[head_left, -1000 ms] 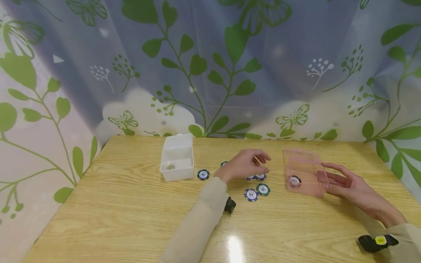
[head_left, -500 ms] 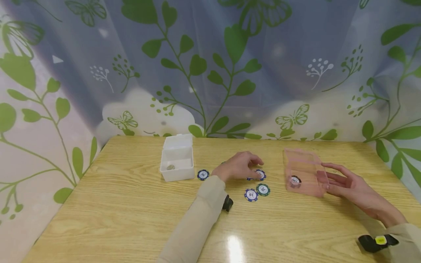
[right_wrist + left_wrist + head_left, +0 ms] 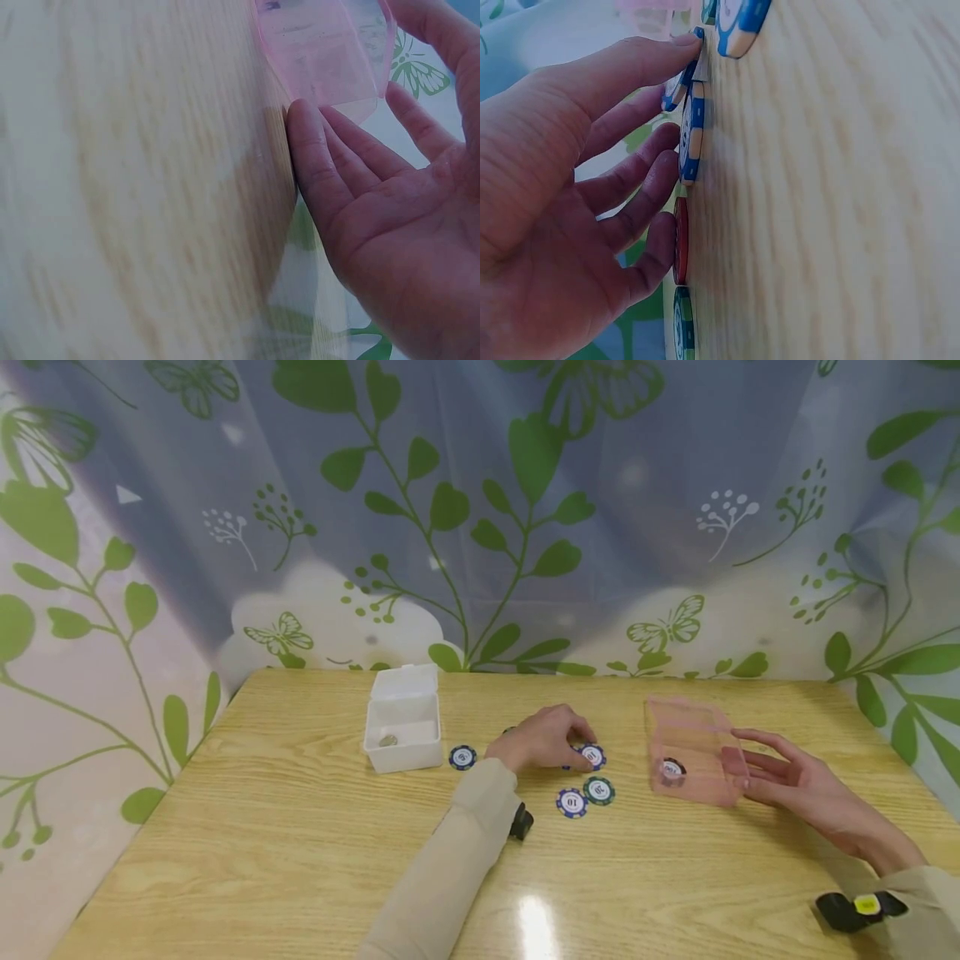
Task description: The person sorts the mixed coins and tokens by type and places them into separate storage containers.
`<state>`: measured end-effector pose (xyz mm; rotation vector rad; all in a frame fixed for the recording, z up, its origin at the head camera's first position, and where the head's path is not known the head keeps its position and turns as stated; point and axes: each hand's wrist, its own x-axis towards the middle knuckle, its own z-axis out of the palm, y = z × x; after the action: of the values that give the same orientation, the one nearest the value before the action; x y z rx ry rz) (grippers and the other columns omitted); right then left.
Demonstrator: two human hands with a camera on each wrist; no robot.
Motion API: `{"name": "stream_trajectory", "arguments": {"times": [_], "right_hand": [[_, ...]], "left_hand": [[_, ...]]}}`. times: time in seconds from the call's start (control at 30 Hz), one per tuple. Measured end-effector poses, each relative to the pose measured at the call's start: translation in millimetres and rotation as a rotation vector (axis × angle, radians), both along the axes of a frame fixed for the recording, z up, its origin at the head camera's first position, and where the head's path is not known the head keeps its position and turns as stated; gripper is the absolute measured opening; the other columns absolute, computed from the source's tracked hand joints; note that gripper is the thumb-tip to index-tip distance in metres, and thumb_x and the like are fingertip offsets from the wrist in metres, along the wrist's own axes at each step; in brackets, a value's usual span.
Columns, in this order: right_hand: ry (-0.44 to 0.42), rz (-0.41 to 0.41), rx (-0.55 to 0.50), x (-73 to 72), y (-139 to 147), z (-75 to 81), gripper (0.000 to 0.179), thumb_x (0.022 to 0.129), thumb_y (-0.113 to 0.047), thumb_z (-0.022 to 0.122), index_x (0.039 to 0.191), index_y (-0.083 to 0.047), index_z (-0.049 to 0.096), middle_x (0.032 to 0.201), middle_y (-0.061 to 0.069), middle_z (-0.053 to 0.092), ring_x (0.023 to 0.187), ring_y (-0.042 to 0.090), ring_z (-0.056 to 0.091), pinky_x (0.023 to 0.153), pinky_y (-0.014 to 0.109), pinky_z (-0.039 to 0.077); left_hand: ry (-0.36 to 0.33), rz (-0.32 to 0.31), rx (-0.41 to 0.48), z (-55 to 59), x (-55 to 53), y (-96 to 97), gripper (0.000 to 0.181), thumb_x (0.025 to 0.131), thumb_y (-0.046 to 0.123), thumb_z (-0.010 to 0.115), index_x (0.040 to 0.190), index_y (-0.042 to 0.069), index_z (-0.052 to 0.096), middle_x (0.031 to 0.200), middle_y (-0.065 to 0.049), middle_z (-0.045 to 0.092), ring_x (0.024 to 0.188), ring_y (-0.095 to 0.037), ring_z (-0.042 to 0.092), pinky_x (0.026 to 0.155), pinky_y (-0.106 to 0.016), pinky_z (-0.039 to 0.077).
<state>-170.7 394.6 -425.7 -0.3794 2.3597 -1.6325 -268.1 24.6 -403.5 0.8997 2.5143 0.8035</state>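
Observation:
My left hand (image 3: pixel 543 739) is low over the poker chips. Its thumb and fingertips pinch a blue chip (image 3: pixel 593 757), which is tilted against another blue chip (image 3: pixel 692 139) in the left wrist view. Beyond that, a red chip (image 3: pixel 681 241) and a green chip (image 3: pixel 682 326) lie beside my curled fingers. Nearer me lie a blue 10 chip (image 3: pixel 572 804) and a green 20 chip (image 3: pixel 599 791). My right hand (image 3: pixel 813 793) touches the right end of a transparent pink box (image 3: pixel 693 739) with nearly straight fingers. Inside the box is a black 100 chip (image 3: pixel 672 772).
An open white box (image 3: pixel 405 757) with its lid tipped back stands at the left, a small coin-like disc (image 3: pixel 387 741) inside. Beside it lies another blue chip (image 3: pixel 462 757). A patterned curtain (image 3: pixel 480 527) hangs behind the wooden table (image 3: pixel 300 827).
My left hand has come down and slightly left from above the chips, and it now pinches a blue one. The right hand and the pink box have stayed in place.

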Motion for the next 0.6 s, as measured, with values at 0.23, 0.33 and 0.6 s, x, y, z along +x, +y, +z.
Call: {"name": "stream_trajectory", "arguments": {"times": [0.23,0.33,0.6], "right_hand": [[-0.001,0.009,-0.013,-0.3,-0.1,0.5,0.062,0.105,-0.001,0.053,0.16,-0.018,0.029,0.137,-0.03,0.057,0.12,-0.018,0.053,0.086,0.018,0.055],[-0.002,0.017,-0.026,-0.6,-0.1,0.7,0.062,0.105,0.0,0.052,0.159,-0.018,0.029,0.137,-0.028,0.058,0.121,-0.017,0.053,0.086,0.018,0.055],[0.002,0.062,-0.072,-0.8,-1.0,-0.1,0.062,0.105,0.004,0.049,0.159,-0.017,0.028,0.139,-0.024,0.06,0.122,-0.011,0.058,0.088,0.019,0.055]], "left_hand": [[-0.018,0.001,0.032,-1.8,-0.2,1.5,0.03,0.089,0.022,0.082,0.117,0.02,0.07,0.109,0.005,0.067,0.098,-0.009,0.061,0.088,-0.025,0.051],[-0.007,-0.009,0.032,-2.1,-0.1,1.9,0.03,0.089,0.021,0.081,0.116,0.023,0.07,0.103,0.006,0.065,0.093,-0.008,0.059,0.082,-0.025,0.049],[0.021,-0.049,-0.028,2.0,2.4,1.0,0.038,0.092,0.024,0.078,0.128,0.028,0.071,0.105,0.008,0.066,0.092,-0.009,0.058,0.077,-0.027,0.048]]}}
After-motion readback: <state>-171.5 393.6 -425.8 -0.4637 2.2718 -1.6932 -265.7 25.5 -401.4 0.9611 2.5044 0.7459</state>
